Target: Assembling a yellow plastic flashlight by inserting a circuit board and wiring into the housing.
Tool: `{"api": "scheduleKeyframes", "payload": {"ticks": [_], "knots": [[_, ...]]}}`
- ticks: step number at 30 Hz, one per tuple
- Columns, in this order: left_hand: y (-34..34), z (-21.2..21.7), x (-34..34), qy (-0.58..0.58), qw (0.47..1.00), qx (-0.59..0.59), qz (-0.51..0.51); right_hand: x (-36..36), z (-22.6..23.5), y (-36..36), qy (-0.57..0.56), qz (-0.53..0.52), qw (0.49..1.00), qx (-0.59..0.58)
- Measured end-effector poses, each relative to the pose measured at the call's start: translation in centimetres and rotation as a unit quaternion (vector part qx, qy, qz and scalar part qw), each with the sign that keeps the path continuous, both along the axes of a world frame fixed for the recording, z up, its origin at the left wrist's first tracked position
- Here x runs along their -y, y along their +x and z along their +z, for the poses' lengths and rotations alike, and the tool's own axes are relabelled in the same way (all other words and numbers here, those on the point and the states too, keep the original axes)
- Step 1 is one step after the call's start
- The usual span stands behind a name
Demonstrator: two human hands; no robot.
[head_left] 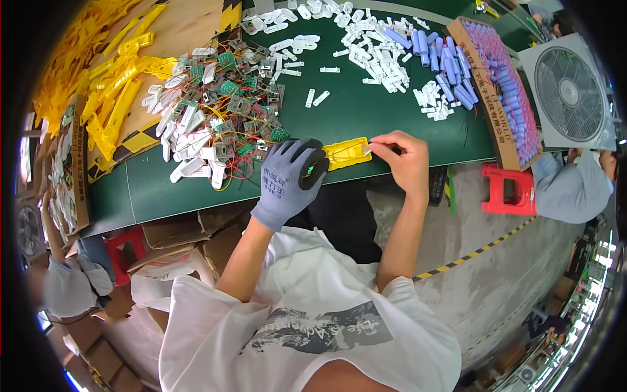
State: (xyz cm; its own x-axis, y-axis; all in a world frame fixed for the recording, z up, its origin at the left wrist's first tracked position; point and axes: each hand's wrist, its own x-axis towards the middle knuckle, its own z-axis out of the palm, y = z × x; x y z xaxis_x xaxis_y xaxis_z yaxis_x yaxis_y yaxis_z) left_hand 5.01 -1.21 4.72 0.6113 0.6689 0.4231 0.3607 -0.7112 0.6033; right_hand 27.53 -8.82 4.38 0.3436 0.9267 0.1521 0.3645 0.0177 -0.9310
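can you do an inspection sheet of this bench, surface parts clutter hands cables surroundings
Surface: green worktop, partly covered by parts.
Job's things: yellow plastic casing, open side up, near the front edge.
Clutter: circuit-board heap at left; scattered white plastic pieces; loose purple-blue cylindrical cells beside a cardboard box of more cells.
Hands: gloved left hand grips the casing's left end; bare right hand has its fingers at the right end, contents too small to tell.
Cables: thin red and yellow wires tangled in the heap.
Surroundings: grey-white fan and red stool at right.
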Motion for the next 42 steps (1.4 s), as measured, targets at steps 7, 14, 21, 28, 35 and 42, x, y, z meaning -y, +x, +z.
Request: {"api": "scheduleKeyframes", "payload": {"ticks": [7, 14, 21, 28, 35, 42], "knots": [[-0.1, 0.0, 0.2, 0.009, 1.0, -0.003, 0.012, -1.1, 0.9, -1.1, -0.01, 0.024, 0.999, 0.045], [-0.1, -0.1, 0.0, 0.019, 1.0, -0.017, 0.013, -0.9, -0.3, -0.3, 0.066, 0.073, 0.993, 0.071], [-0.1, -0.2, -0.1, 0.014, 1.0, -0.003, -0.008, -0.7, 0.3, 0.7, 0.057, 0.037, 0.993, 0.096], [-0.2, -0.6, 0.1, 0.036, 0.999, -0.014, -0.004, -2.6, 2.6, 1.9, -0.027, 0.167, 0.979, 0.112], [-0.3, -0.8, 0.0, 0.022, 1.0, -0.008, 0.006, -3.8, 1.6, 0.9, -0.002, 0.227, 0.964, 0.14], [0.0, -0.1, 0.1, 0.008, 1.0, 0.001, -0.005, -2.6, 0.4, 0.2, 0.116, 0.106, 0.97, 0.185]]}}
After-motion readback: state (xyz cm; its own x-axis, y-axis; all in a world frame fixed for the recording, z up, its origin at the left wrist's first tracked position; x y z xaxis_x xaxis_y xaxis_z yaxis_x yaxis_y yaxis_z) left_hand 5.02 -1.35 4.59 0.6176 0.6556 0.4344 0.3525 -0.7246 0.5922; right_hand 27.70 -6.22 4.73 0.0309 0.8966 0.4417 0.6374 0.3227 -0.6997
